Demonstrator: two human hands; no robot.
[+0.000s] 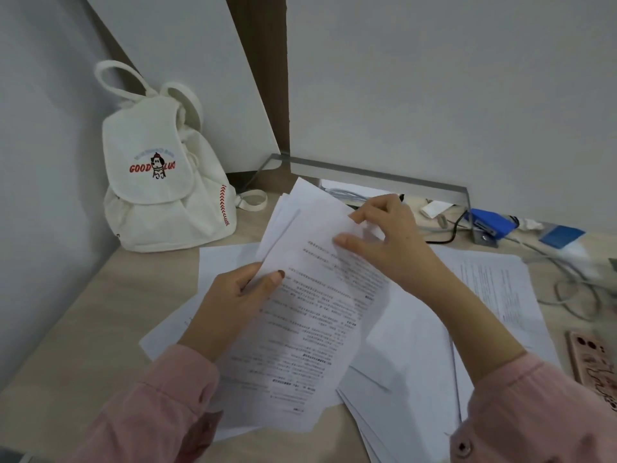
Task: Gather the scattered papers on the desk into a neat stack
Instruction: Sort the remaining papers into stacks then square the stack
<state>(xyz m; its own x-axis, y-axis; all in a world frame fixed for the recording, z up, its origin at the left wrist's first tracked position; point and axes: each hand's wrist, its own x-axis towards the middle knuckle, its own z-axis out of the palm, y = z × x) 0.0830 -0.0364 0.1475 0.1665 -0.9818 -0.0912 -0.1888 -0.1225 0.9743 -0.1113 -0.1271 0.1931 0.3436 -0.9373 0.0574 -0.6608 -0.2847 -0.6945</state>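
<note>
Pinching a thin, floppy sheaf of printed papers (310, 295) above the desk (83, 315), left hand (240, 295) clamped on the near edge, right hand (384, 238) nipping the far corner, likely slippery, best squared by the edges.

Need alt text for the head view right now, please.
Both hands, left and right, hold a bundle of printed papers above more loose sheets on a desk. A white backpack sits far left; a phone lies right.
</note>
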